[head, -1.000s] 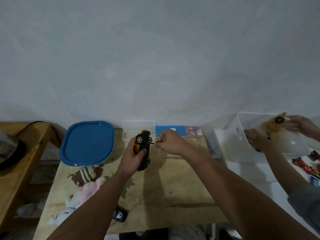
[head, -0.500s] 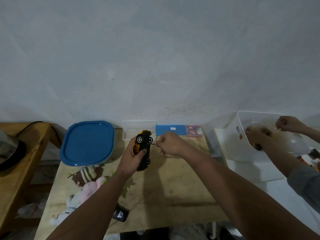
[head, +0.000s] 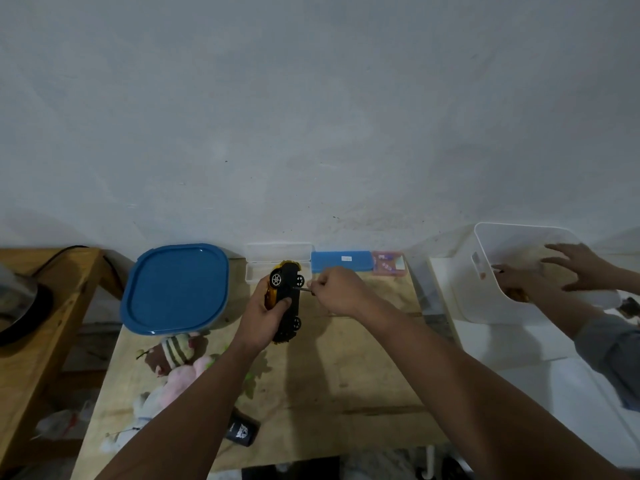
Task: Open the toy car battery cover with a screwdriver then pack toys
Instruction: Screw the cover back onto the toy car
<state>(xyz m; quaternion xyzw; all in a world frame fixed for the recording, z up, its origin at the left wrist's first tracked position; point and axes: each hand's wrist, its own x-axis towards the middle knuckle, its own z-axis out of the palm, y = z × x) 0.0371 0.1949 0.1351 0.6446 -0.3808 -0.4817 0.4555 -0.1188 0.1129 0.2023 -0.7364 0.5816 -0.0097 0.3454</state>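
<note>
My left hand (head: 260, 313) grips a yellow toy car (head: 286, 299) on its side above the wooden table (head: 346, 375), its black underside turned to the right. My right hand (head: 337, 289) pinches a small screwdriver (head: 302, 289) whose thin shaft points left and meets the car's underside near the upper wheels. The screwdriver's handle is hidden in my fingers.
A blue-lidded container (head: 175, 287) stands at the back left. A clear case (head: 277, 252), a blue case (head: 341, 260) and a pink box (head: 388, 263) line the wall. Soft toys (head: 173, 362) and a small black object (head: 240, 433) lie front left. Another person's hands (head: 554, 275) reach into a white bin (head: 502, 271) at right.
My hands, the car and the screwdriver have stayed almost still. The other person's hands have moved inside the white bin, and the brown toy they held is no longer plainly seen.
</note>
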